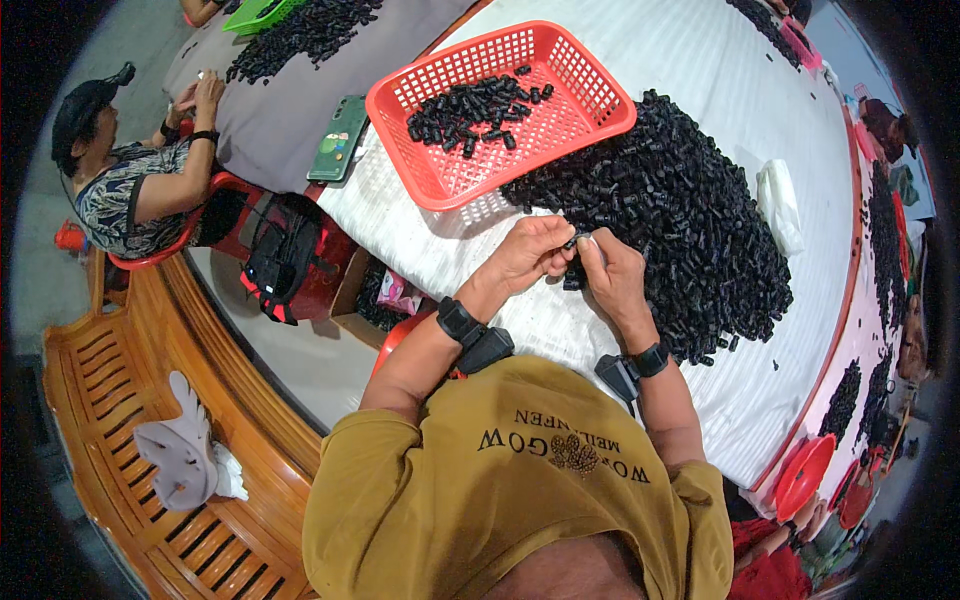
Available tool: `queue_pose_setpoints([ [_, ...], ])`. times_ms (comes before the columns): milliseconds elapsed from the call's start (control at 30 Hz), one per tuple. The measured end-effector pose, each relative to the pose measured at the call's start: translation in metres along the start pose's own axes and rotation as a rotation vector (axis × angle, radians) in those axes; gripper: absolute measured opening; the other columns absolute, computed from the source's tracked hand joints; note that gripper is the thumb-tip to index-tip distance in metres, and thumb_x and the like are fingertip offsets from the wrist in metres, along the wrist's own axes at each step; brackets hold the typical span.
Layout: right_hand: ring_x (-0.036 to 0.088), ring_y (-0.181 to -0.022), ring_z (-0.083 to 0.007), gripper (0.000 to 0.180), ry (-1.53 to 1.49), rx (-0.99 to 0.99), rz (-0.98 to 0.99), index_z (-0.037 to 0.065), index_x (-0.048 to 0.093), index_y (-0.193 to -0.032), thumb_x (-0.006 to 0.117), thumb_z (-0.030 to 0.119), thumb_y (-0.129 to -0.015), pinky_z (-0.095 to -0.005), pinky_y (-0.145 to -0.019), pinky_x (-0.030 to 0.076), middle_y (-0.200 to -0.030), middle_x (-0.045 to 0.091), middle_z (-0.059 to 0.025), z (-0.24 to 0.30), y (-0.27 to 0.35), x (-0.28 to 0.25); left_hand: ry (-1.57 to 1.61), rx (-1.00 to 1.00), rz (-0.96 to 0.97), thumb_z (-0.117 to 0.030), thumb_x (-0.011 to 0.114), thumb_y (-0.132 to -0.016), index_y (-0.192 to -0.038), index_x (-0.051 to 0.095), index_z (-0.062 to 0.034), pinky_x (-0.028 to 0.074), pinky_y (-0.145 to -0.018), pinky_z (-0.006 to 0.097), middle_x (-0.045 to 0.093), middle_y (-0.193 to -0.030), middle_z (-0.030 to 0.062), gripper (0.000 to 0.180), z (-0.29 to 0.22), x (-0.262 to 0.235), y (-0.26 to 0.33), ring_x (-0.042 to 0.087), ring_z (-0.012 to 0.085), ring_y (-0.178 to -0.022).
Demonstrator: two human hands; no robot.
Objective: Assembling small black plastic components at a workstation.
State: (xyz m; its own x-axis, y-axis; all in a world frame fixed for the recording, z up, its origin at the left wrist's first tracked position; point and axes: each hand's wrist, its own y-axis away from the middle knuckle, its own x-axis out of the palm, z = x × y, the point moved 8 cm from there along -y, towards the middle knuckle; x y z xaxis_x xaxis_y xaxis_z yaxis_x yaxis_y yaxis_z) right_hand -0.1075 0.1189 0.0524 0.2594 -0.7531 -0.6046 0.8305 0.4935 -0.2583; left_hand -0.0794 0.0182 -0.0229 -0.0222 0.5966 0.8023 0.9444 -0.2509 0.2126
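Note:
My left hand [530, 252] and my right hand [612, 276] meet over the white table cover [700, 70], fingertips pinched together on a small black plastic part [574, 243]. Just beyond my hands lies a big heap of the same small black parts [680, 210]. To the upper left of my hands stands a red plastic basket [560, 120], tilted on the table, with several black parts [470, 108] lying in it. Both of my wrists wear black bands.
A green phone [338, 138] lies left of the basket. A person in a cap [130, 180] sits at a grey table with another black heap [300, 35]. A wooden bench [150, 420] with a grey cap stands lower left. A white cloth [780, 205] lies at right.

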Motion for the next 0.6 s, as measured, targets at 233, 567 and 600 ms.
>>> queue_pose_setpoints([
  [233,0.047,-0.048,-0.0167,0.021,-0.214,0.082,-0.026,0.001,0.053,-0.073,0.056,0.016,-0.087,-0.0292,-0.047,0.038,-0.058,0.049,-0.0098,-0.018,0.003,0.005,-0.01,-0.005,-0.053,-0.017,0.057,-0.09,-0.081,0.057,-0.0028,0.041,-0.043,0.019,0.058,-0.067,0.0036,0.017,0.002,-0.001,-0.003,0.051,0.0066,-0.051],
  [567,0.046,-0.055,-0.008,0.023,-0.249,0.162,-0.038,0.001,0.054,-0.077,0.065,0.02,-0.083,-0.0261,-0.05,0.039,-0.061,0.053,-0.004,-0.012,0.0,0.001,-0.001,0.063,0.015,-0.014,0.058,-0.089,-0.092,0.056,-0.0046,0.04,-0.041,0.019,0.058,-0.067,0.0052,0.01,-0.007,0.004,0.001,0.05,0.0074,-0.047],
  [600,0.046,-0.055,-0.0079,0.022,-0.246,0.17,-0.037,0.001,0.055,-0.077,0.065,0.02,-0.083,-0.0258,-0.05,0.039,-0.061,0.054,-0.0038,-0.014,0.0,0.001,0.019,0.052,0.034,-0.013,0.058,-0.089,-0.094,0.056,-0.0038,0.043,-0.043,0.02,0.059,-0.069,0.0055,0.011,-0.007,0.005,0.001,0.053,0.0081,-0.05],
])
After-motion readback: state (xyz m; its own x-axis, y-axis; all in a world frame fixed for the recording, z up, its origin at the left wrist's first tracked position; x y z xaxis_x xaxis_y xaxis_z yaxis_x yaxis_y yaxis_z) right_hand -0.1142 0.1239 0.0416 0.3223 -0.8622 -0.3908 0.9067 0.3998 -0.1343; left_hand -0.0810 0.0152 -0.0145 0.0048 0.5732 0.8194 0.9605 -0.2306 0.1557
